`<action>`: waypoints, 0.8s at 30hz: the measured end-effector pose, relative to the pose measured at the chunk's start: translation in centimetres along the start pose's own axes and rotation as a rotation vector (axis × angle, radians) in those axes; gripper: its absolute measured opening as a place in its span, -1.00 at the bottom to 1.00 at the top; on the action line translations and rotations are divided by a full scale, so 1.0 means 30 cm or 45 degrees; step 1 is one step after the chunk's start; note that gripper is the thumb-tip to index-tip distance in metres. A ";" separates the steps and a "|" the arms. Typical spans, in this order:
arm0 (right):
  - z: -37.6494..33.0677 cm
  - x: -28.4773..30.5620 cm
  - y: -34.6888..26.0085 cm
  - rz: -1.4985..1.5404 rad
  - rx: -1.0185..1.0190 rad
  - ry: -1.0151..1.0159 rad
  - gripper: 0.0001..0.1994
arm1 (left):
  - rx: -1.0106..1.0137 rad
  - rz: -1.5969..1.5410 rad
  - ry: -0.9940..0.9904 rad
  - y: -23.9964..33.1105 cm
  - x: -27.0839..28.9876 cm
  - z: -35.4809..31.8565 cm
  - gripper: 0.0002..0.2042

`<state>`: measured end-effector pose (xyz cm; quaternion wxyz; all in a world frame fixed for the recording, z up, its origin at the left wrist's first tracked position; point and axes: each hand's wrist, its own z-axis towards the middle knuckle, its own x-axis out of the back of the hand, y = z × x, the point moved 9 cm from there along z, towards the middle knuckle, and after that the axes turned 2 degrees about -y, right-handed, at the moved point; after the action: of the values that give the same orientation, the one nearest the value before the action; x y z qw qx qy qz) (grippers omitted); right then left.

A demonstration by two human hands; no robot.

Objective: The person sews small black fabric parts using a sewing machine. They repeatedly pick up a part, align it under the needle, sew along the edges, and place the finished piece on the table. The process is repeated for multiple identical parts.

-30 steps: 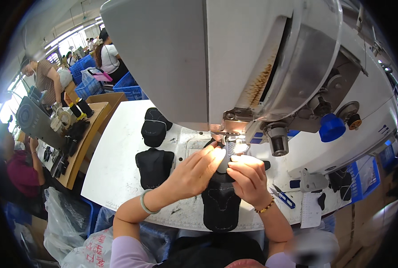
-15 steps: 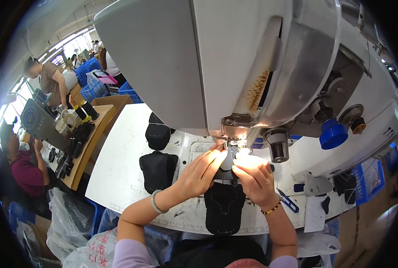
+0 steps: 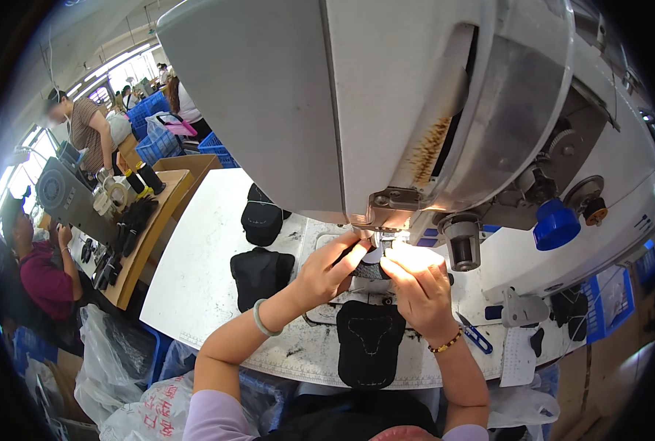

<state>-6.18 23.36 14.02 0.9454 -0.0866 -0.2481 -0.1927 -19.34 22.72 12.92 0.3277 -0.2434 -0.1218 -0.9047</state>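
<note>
Under the head of a sewing machine (image 3: 390, 213), a small grey textured fabric piece (image 3: 369, 271) with a pale inner face lies in bright lamplight. My left hand (image 3: 327, 272) pinches its left edge, fingertips close to the needle area. My right hand (image 3: 420, 285) grips the right edge with thumb and fingers pressed together; glare washes out those fingertips. Between my forearms lies a black padded piece (image 3: 371, 349) with pale stitching. Left of my left hand are another black piece (image 3: 261, 279) and a black stack (image 3: 262, 222).
Blue-handled thread snips (image 3: 477, 336) lie right of my right wrist on the white table (image 3: 195, 257). A blue knob (image 3: 555, 225) juts from the machine. Plastic bags (image 3: 107, 375) hang at the lower left. A person (image 3: 44, 272) sits at a neighbouring bench.
The grey piece has turned between my hands, showing less of its pale face. My left hand has shifted slightly left, its fingers bent differently. The right hand stays nearly in place.
</note>
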 end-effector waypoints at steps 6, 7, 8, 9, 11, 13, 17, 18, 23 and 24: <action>-0.007 -0.017 -0.006 -0.107 -0.028 -0.022 -0.68 | 0.111 -0.094 0.109 -0.038 0.013 0.004 -0.69; -0.010 -0.019 -0.004 -0.122 -0.035 -0.022 -0.68 | 0.127 -0.092 0.102 -0.043 0.009 0.006 -0.69; -0.013 -0.020 -0.002 -0.137 -0.042 -0.022 -0.67 | 0.144 -0.091 0.094 -0.047 0.007 0.007 -0.69; -0.016 -0.020 0.000 -0.151 -0.053 -0.021 -0.67 | 0.160 -0.091 0.083 -0.051 0.003 0.007 -0.70; -0.019 -0.024 0.003 -0.172 -0.062 -0.030 -0.67 | 0.112 -0.049 0.143 -0.053 0.015 0.003 -0.71; -0.023 -0.025 0.005 -0.167 -0.072 -0.025 -0.67 | 0.089 -0.034 0.172 -0.057 0.023 0.000 -0.73; -0.008 -0.016 0.008 -0.093 -0.091 0.015 -0.72 | 0.044 -0.048 0.156 -0.060 0.038 -0.001 -0.71; -0.007 -0.012 0.012 -0.070 -0.103 0.024 -0.75 | 0.028 -0.038 0.119 -0.057 0.039 0.002 -0.68; -0.033 -0.026 0.048 0.032 -0.179 -0.021 -0.76 | -0.035 0.095 -0.121 0.000 0.070 0.072 -0.71; -0.037 -0.030 0.051 0.036 -0.182 -0.028 -0.77 | -0.022 0.096 -0.164 0.003 0.071 0.074 -0.64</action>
<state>-5.81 24.75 12.49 0.9366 -0.1597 -0.2428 -0.1955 -19.91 22.34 15.93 0.3510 -0.3085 -0.1256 -0.8751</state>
